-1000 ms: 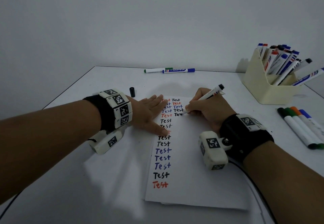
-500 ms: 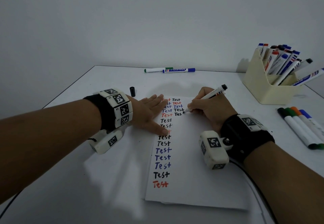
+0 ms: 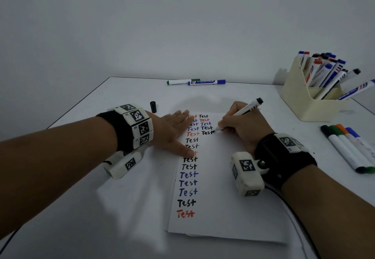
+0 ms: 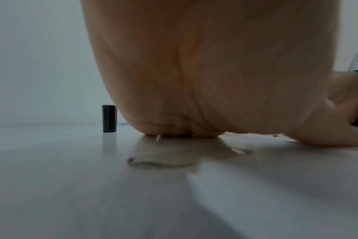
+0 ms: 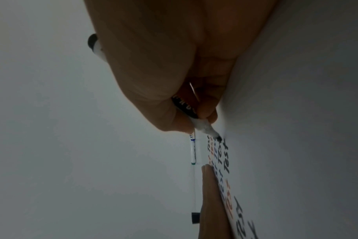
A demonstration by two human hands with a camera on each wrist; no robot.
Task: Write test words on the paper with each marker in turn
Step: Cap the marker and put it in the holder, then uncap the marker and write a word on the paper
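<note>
A white paper [image 3: 229,198] lies on the table with two columns of "Test" in black, blue and red. My right hand [image 3: 241,128] grips a black marker [image 3: 243,110], its tip at the end of the fifth word of the second column. The right wrist view shows the marker [image 5: 202,127] pinched between thumb and fingers, its tip at the paper [image 5: 296,145]. My left hand [image 3: 172,131] lies flat with straight fingers on the paper's left edge, partly covering the first column. In the left wrist view the left hand [image 4: 215,80] fills the frame, with its palm on the table.
A black cap [image 3: 153,107] stands behind the left hand, and it also shows as the cap [image 4: 108,118] in the left wrist view. A green marker [image 3: 178,81] and a blue marker [image 3: 207,82] lie at the far edge. A cream holder [image 3: 308,100] with several markers stands right, above several capped markers [image 3: 347,149].
The marker tip has moved right along the fifth line, finishing the black "Test". The marker's back end has tilted further right. The left hand has stayed still.
</note>
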